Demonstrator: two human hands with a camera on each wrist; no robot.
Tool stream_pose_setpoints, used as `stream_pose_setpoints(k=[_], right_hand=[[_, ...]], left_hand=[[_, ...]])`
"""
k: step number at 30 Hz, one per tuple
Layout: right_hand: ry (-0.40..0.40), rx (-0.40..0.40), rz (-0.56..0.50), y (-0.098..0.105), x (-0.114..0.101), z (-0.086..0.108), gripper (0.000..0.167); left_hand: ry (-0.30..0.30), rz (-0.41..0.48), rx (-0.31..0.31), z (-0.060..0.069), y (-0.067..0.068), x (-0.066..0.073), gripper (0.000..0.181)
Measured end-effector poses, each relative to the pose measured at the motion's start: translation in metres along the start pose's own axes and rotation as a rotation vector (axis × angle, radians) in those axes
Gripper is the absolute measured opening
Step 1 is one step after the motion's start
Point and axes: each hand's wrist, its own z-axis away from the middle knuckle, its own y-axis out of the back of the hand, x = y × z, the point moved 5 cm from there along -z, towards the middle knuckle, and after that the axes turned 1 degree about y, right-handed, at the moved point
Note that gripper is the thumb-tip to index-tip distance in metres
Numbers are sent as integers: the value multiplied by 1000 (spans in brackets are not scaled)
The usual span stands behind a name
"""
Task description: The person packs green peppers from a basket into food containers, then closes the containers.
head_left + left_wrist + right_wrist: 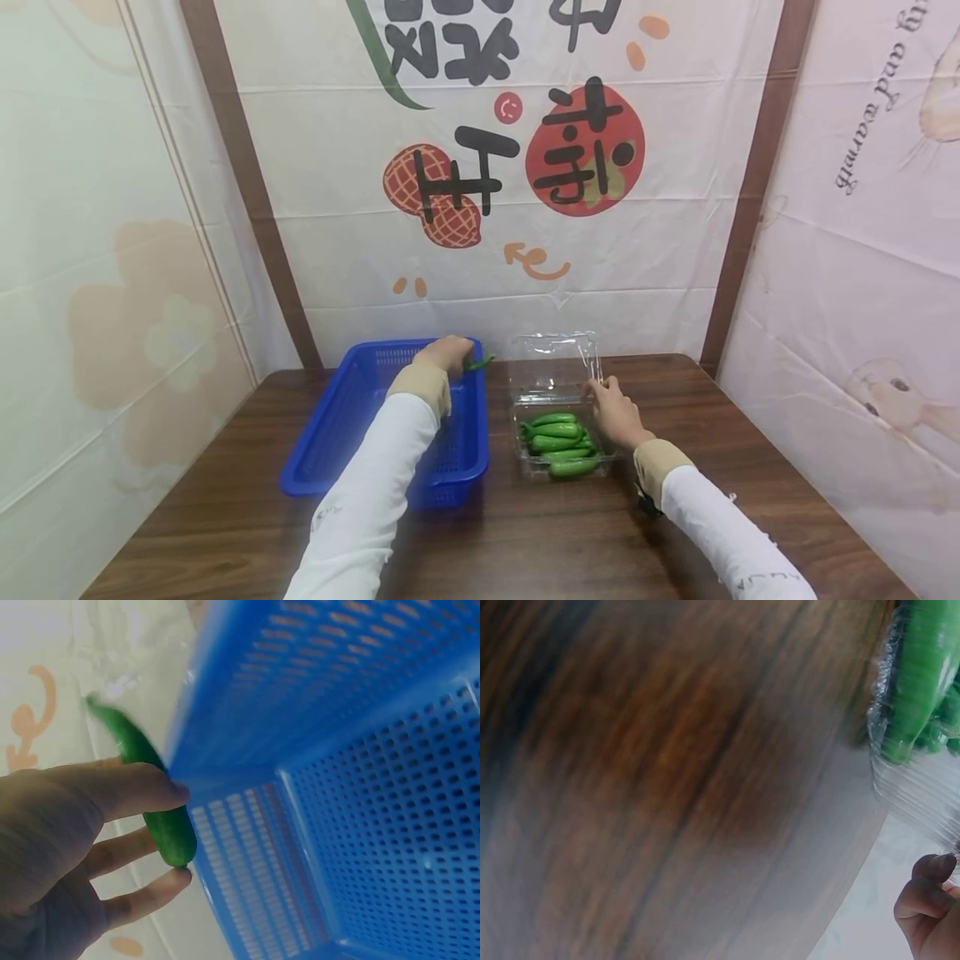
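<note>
Over the far right corner of a blue plastic basket [478, 425], my left hand [448, 355] pinches a green chili pepper [174, 834] between thumb and fingers. The pepper's thin stem end points away from the basket in the left wrist view. My right hand [618, 415] is at the right side of a clear plastic clamshell box [534, 472], its thumb and finger pinching the edge near the hinge. The box's lid [551, 375] stands raised at the back. Several more green chili peppers [558, 444] lie inside the box.
Both containers stand on a brown wooden table [525, 546], the box to the right of the basket. Behind the table hangs a white printed cloth [337, 192], with more cloth on both sides.
</note>
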Motion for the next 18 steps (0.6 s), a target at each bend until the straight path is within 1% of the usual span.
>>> stream_pose_setpoints(k=[1, 3, 6, 9, 11, 12, 14, 18], right_hand=[[1, -1, 3, 0, 0, 0, 20], [4, -3, 6, 0, -1, 0, 20], [8, 3, 7, 0, -1, 1, 19], [16, 9, 4, 0, -1, 2, 19], [19, 14, 4, 0, -1, 1, 18], [17, 16, 5, 0, -1, 1, 18], [19, 18, 8, 0, -1, 1, 18], [22, 23, 17, 0, 1, -1, 18]], left_hand=[[-6, -3, 7, -1, 1, 4, 28], [-11, 4, 8, -4, 1, 13, 29], [-49, -17, 36, -8, 1, 29, 27], [-112, -47, 62, -11, 2, 45, 27], [-156, -62, 61, -12, 2, 56, 28], [-178, -68, 55, -12, 1, 61, 28], [-209, -67, 24, -10, 1, 71, 27], [-232, -53, -68, -5, -1, 90, 24]])
